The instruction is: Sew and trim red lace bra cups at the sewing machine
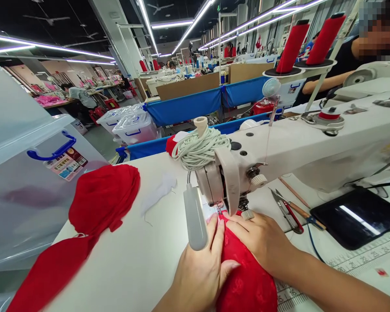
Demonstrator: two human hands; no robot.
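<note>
A piece of red patterned fabric [243, 277] runs under the needle area of a white sewing machine [211, 182]. My left hand [199, 264] lies on the fabric's left edge, fingers stretched toward the presser foot [219, 207] and thumb spread over the cloth. From the right, my right hand [261, 238] presses on the same fabric close to the foot, its fingers together and partly hidden by the machine head. A grey lamp-like attachment [195, 219] hangs just above my left fingers. Pale green cord [199, 147] is coiled on the machine head.
Bunched red fabric [104, 195] and a white scrap [159, 193] lie at left, beside a clear plastic bin [26, 190]. Thread snips [287, 212], a dark tablet [357, 216] and a printed ruler [360, 255] are at right. Red thread cones [292, 47] stand behind; a co-worker [341, 60] sits beyond.
</note>
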